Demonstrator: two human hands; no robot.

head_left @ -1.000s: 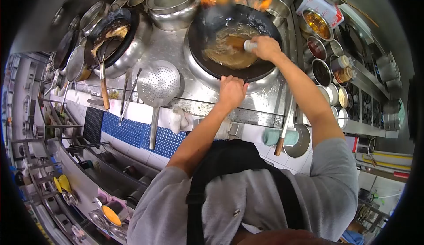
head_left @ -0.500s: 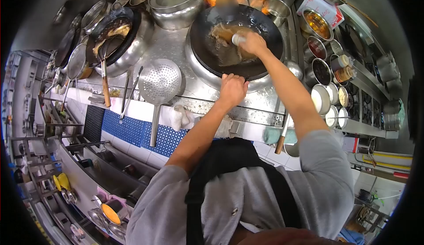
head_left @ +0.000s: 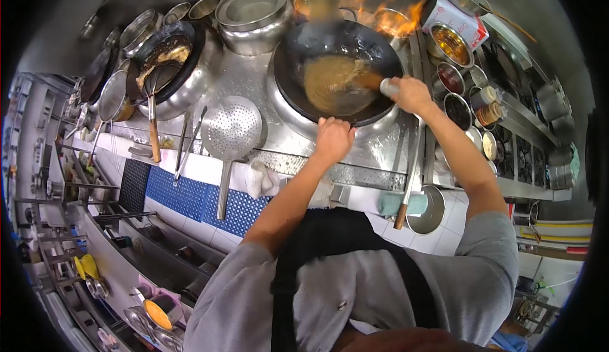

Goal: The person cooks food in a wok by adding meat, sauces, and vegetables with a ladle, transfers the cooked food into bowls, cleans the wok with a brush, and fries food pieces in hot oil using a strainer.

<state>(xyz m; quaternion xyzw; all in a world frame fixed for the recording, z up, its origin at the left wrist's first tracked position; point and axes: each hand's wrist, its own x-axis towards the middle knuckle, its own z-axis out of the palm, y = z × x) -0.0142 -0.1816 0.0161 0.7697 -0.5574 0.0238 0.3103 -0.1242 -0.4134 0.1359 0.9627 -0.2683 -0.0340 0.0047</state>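
A large black wok sits on a round metal burner stand, with brown liquid moving in its bowl. My left hand is closed on the wok's near rim. Wrapped round the pale end of a brush-like tool is my right hand, at the wok's right side. The tool's brown head is blurred and reaches into the liquid. Flames rise behind the wok at the right.
A perforated skimmer lies left of the wok. Further left is a second wok with a wooden-handled strainer. Sauce containers line the right side. A wooden-handled utensil and green cloth are at the counter's front edge.
My right hand has swept the tool leftward, then back out to the wok's right side. Flames behind the wok have grown. My left hand stays on the rim.
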